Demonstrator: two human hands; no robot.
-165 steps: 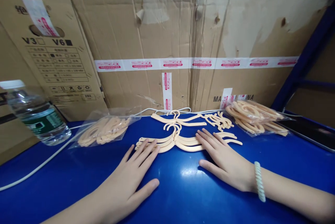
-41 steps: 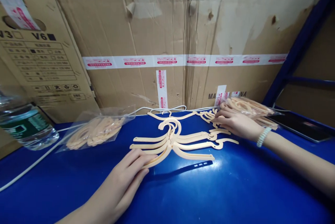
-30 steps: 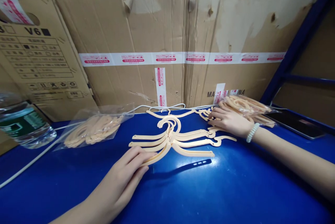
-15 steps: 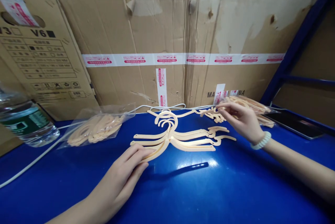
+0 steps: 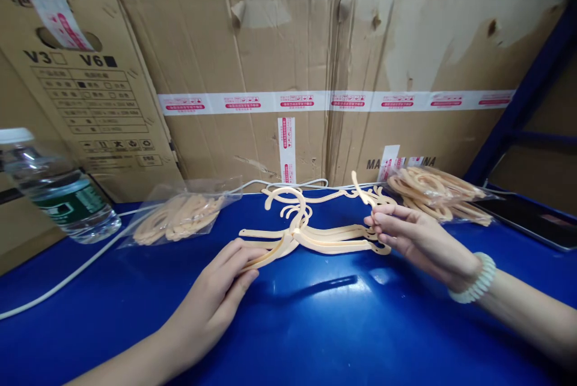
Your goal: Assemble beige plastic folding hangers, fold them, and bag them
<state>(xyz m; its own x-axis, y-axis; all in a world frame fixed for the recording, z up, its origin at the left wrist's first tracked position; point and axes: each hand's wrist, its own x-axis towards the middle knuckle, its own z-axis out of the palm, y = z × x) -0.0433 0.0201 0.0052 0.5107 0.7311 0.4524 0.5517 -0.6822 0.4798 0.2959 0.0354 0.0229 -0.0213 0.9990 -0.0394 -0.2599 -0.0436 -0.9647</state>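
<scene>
My left hand (image 5: pixel 216 290) is closed on the left arm of a cream-coloured plastic clothes hanger (image 5: pixel 336 248), which it holds up above the blue table with the hook pointing away. Similar hangers (image 5: pixel 261 234) lie just behind it, partly overlapped by it. My right hand (image 5: pixel 424 245) pinches a small curved plastic piece (image 5: pixel 359 187) in the same cream colour, its free end standing up. The fingers are at the right end of the hanger; whether piece and hanger touch is hidden. Behind them lies a cluster of loose small pieces (image 5: pixel 382 195).
Clear bags of cream pieces lie at left (image 5: pixel 180 217) and right (image 5: pixel 433 184). A water bottle (image 5: pixel 67 193) stands far left. A white cable (image 5: pixel 63 281) runs along the table. A dark flat device (image 5: pixel 532 217) lies far right. Cardboard boxes (image 5: pixel 252 145) wall off the back.
My right hand has come from near the loose pieces toward the hanger's right end, turning the small piece upward. My left hand keeps its hold. The view has shifted slightly left.
</scene>
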